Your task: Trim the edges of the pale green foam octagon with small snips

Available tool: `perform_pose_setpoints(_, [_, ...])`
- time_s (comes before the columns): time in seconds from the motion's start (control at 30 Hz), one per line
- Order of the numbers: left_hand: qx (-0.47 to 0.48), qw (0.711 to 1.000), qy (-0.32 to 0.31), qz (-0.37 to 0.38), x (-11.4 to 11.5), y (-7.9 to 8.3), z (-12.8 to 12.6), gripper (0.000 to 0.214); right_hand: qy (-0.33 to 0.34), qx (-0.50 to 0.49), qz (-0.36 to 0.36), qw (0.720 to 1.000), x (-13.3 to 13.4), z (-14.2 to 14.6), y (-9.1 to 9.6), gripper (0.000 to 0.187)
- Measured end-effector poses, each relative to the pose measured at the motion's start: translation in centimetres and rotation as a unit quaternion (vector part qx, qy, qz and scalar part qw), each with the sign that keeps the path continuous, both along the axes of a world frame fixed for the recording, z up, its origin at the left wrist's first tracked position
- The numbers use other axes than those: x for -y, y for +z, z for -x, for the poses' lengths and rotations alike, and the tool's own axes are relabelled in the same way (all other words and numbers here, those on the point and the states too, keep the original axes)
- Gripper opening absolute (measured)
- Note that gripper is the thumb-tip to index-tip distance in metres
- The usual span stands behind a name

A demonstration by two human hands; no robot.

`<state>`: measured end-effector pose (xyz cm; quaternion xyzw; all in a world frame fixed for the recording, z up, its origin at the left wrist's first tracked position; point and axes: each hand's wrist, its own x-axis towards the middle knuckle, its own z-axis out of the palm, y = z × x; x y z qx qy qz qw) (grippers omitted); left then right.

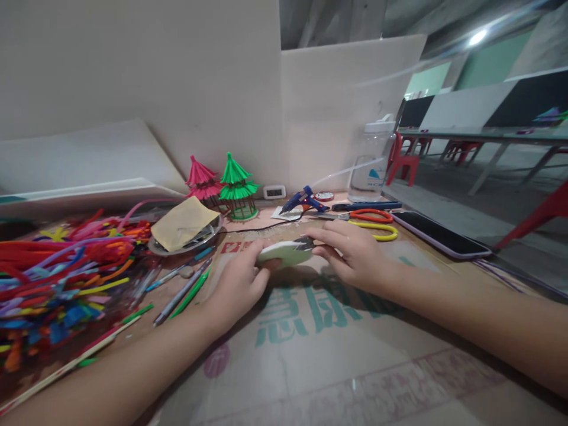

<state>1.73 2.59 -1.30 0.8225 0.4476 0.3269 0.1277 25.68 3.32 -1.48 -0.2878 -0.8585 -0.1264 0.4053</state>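
My left hand (237, 284) grips the left edge of a pale green oval piece (284, 253) just above the cardboard sheet (319, 349). My right hand (350, 254) is closed at the piece's right end, its fingers pressed on a small dark tool (304, 241) whose kind I cannot make out. Both hands meet over the middle of the table.
A heap of coloured pipe cleaners (57, 278) and pens (181, 290) lies at left. Behind stand pink (202, 180) and green (237, 186) paper pavilions, a blue glue gun (304, 200), scissors (373, 222) and a plastic jar (370, 160). A phone (439, 234) lies at right.
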Motion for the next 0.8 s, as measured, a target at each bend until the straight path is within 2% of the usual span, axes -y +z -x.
perform_pose_setpoints(0.27, [-0.014,1.0,-0.007,-0.01,0.03,-0.07,0.01,0.032,0.014,0.011,-0.021,1.0,0.03,0.0,0.07,0.025])
perform_pose_setpoints(0.57, [-0.024,0.999,-0.015,-0.016,0.03,-0.09,0.16,0.029,0.02,0.008,-0.011,1.0,-0.04,-0.24,-0.13,0.023])
perform_pose_setpoints(0.8, [-0.007,1.0,0.008,0.002,0.02,0.01,0.01,0.024,0.012,-0.005,0.0,1.0,-0.15,-0.39,-0.11,0.024])
